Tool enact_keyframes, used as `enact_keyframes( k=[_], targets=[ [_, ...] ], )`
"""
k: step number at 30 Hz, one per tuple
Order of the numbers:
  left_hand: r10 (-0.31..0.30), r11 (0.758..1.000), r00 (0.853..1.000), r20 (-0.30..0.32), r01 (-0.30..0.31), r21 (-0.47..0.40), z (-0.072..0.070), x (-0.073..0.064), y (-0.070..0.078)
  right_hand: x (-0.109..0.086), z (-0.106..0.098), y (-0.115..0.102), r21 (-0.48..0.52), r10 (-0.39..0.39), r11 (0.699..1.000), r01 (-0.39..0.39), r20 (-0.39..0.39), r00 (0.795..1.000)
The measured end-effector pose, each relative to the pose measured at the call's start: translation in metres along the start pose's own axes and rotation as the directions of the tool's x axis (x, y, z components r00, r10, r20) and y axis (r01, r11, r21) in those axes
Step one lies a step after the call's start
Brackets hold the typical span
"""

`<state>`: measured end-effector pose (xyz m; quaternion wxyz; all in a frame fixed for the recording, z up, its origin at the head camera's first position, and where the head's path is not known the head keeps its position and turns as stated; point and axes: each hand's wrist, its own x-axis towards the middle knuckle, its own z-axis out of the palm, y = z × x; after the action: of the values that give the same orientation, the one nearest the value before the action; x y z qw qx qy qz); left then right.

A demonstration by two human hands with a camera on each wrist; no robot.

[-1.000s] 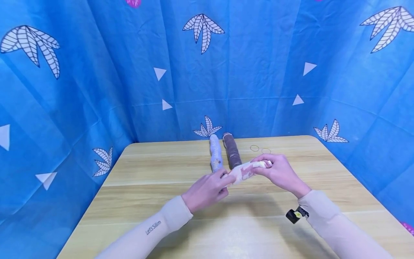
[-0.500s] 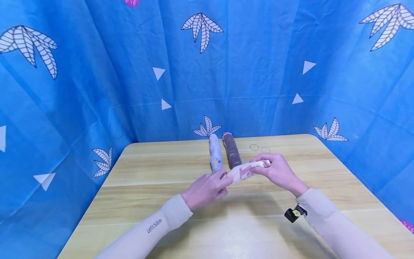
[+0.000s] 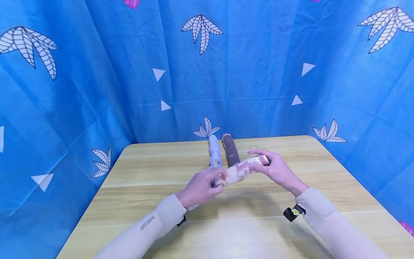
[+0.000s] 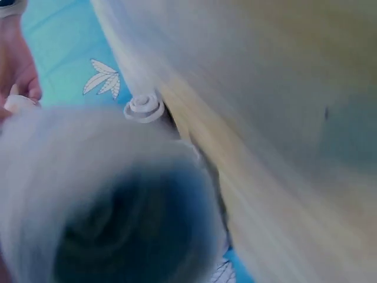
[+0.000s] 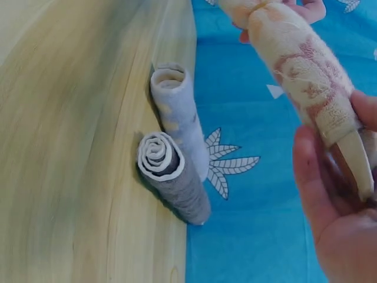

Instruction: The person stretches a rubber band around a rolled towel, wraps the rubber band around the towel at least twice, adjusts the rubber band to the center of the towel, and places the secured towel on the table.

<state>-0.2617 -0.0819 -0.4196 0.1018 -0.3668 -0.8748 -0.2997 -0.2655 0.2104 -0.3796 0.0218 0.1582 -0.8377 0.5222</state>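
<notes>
A cream towel with a pink pattern, rolled into a tube [image 3: 240,170], is held above the table between both hands. My left hand [image 3: 202,185] grips its near-left end. My right hand [image 3: 280,171] holds the other end between thumb and fingers, with one finger raised off it. In the right wrist view, a thin band [image 5: 257,7] cinches the roll near the left hand. The roll's open end [image 4: 135,224] fills the left wrist view, blurred.
Behind the hands lie a lavender rolled towel [image 3: 215,151] and a dark grey-purple rolled towel [image 3: 230,149], side by side. Two thin rubber bands, one of them here [image 3: 253,147], lie to their right, partly hidden. A blue curtain [image 3: 258,72] surrounds the wooden table [image 3: 145,201].
My left hand has shifted slightly left and down, and the roll's left end now shows more. A finger of my right hand has lifted off the towel.
</notes>
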Motion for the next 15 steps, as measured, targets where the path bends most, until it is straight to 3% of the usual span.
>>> enact_keyframes(
  k=[4,8,12,15],
  targets=[
    [-0.127,0.979,0.991,-0.042,0.119,-0.165,-0.009,-0.003,-0.005,0.004,-0.002,0.004,0.057,-0.042,0.997,0.044,-0.031,0.999],
    [-0.223,0.92,0.971,-0.084,0.181,-0.349,-0.017,-0.004,-0.018,0.005,-0.005,0.011,0.037,-0.049,0.998,0.05,-0.028,0.998],
    [-0.355,0.841,0.928,-0.115,0.264,-0.473,-0.024,-0.005,-0.034,0.004,-0.006,0.018,-0.01,-0.037,0.999,0.037,-0.008,0.999],
    [-0.436,0.809,0.889,-0.135,0.322,-0.492,-0.028,-0.004,-0.048,0.004,-0.005,0.021,-0.03,-0.036,0.999,0.036,-0.005,0.999]
  ],
)
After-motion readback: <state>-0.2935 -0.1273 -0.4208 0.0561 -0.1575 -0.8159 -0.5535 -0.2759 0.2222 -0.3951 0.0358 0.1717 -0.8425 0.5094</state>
